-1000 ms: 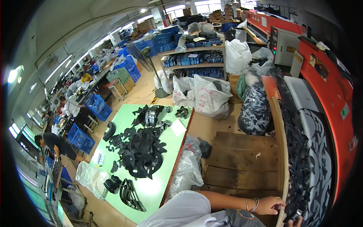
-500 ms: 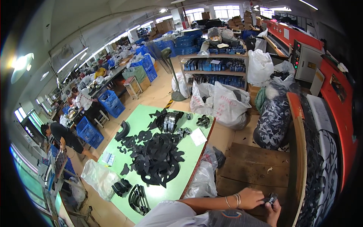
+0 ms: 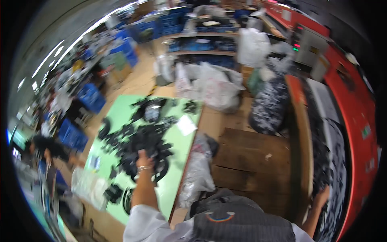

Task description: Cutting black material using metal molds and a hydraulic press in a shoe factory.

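Note:
My left hand [image 3: 145, 162] reaches out over the near part of a heap of black cut pieces [image 3: 147, 139] on the green tabletop [image 3: 177, 161]. Motion smears its fingers, so whether they hold a piece is unclear. On the far right, my right hand [image 3: 321, 197] is beside a strip of black cut material [image 3: 320, 157] along the red machine [image 3: 342, 117]. Blur hides its grip as well. The small dark item seen earlier cannot be made out in either hand.
A white paper [image 3: 186, 125] lies at the table's right side. Clear plastic bags [image 3: 197, 177] stand against that edge, next to wooden boards [image 3: 250, 161]. Stuffed white sacks [image 3: 219, 86] and a shelf [image 3: 201, 52] are beyond. A person [image 3: 50, 147] bends at the left.
My hands have parted: the left has swung over to the heap, the right toward the machine. They were together on a small dark item before. The view has shifted and blurred.

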A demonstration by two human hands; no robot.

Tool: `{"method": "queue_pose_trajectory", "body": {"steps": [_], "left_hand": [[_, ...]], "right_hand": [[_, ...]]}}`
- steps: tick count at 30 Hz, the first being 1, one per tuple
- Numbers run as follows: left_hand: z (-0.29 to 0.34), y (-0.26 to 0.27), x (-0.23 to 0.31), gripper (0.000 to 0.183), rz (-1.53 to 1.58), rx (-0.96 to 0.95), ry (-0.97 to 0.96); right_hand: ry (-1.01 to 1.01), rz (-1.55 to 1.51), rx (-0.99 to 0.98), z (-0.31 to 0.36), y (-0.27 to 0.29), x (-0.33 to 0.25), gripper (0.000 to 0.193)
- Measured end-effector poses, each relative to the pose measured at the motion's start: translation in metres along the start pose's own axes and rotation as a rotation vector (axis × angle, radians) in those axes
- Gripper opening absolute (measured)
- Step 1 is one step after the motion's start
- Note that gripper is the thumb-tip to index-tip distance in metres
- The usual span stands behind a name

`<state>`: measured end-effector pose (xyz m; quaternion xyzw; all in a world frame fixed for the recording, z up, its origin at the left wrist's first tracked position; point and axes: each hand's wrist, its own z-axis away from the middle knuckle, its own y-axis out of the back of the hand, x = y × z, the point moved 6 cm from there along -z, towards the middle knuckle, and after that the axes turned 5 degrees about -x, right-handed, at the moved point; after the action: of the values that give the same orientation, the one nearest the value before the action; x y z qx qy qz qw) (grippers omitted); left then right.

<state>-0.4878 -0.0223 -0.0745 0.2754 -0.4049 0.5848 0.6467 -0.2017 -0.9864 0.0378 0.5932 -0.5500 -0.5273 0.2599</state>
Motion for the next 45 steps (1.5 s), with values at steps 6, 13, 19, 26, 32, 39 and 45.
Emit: {"method": "queue_pose_trajectory", "body": {"steps": [6,13,19,26,32,39,45], "left_hand": [[-0.060,-0.050,0.017,0.062,0.008,-0.314,-0.263],[-0.022,-0.397,-0.061,0.062,-0.154,-0.733,0.184],[0.229,-0.687,-0.116,0.049,-0.555,-1.137,-0.181],[0.527,-0.836,-0.221,0.026,-0.757,-1.741,-1.357],[0.723,-0.813,-0.374,0.047,-0.915,-2.261,-1.491],[0.766,-0.748,-0.382,0.043,-1.287,-2.104,-1.836],[0.704,-0.731,-0.317,0.042,-0.966,-2.501,-1.636]], "right_hand": [[-0.203,-0.108,-0.274,0.015,0.020,-0.109,0.035],[-0.245,-0.197,-0.131,-0.015,0.081,-0.008,0.051],[-0.869,0.187,0.042,0.041,0.134,0.182,0.067],[-1.306,0.114,-0.201,0.092,0.138,0.203,0.075],[-1.351,0.107,-0.292,0.110,0.153,0.165,0.080],[-1.287,0.201,-0.511,0.178,0.164,0.115,0.083],[-1.110,-0.033,-0.304,0.142,0.228,0.110,0.076]]}}
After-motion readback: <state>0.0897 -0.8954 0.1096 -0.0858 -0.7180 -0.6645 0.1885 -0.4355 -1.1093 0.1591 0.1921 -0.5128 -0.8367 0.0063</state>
